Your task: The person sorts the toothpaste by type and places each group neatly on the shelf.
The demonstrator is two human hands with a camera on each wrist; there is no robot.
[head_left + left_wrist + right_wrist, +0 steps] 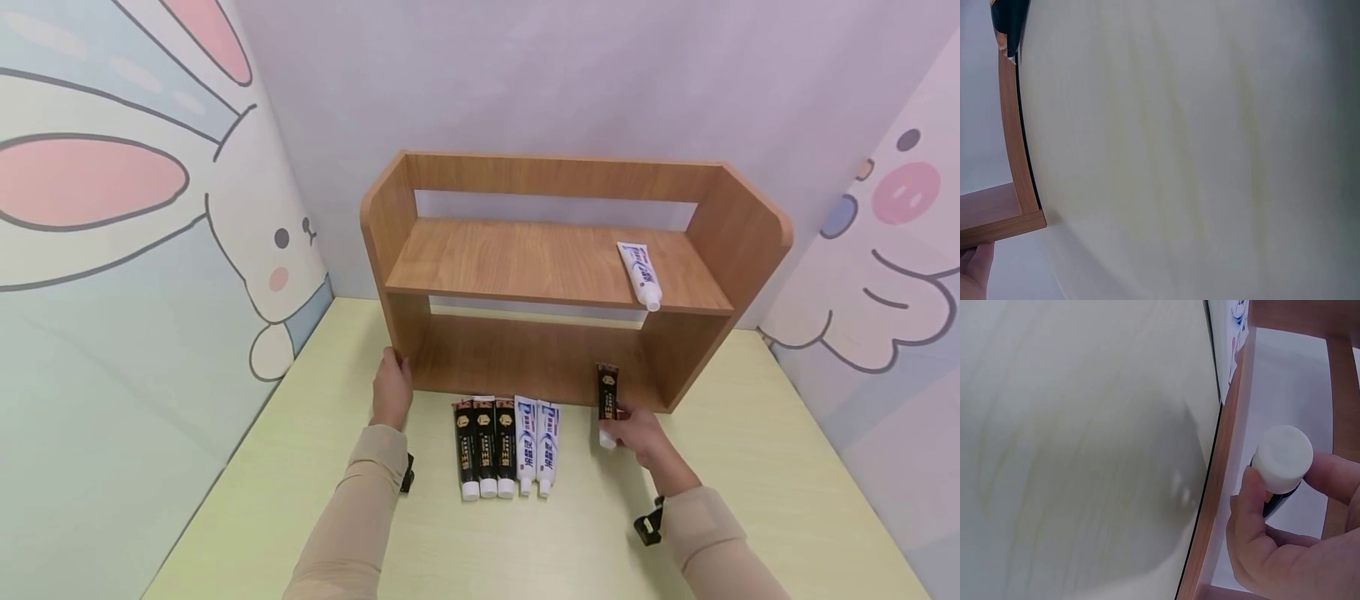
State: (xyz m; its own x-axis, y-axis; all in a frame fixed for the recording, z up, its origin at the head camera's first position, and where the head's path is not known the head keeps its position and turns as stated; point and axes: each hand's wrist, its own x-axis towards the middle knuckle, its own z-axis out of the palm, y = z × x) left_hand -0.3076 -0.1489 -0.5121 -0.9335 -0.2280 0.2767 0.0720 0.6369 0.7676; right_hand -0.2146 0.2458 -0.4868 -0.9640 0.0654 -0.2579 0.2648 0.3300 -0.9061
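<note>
My right hand (637, 433) pinches a black toothpaste tube (607, 390) with a white cap, between thumb and fingers. The tube's far end lies over the lower board of the wooden shelf (525, 354), near its right side; in the right wrist view the cap (1283, 457) faces the camera. My left hand (392, 390) rests against the outer face of the shelf's left side panel, low down; only part of its fingers (979, 269) shows in the left wrist view. One white toothpaste tube (640, 273) lies on the upper board, cap over the front edge.
In front of the shelf, several tubes lie side by side on the pale table (480, 550): black toothpaste tubes (485, 446) on the left, two white toothpaste tubes (527, 442) on the right. Walls with cartoon animals (255, 250) enclose the table.
</note>
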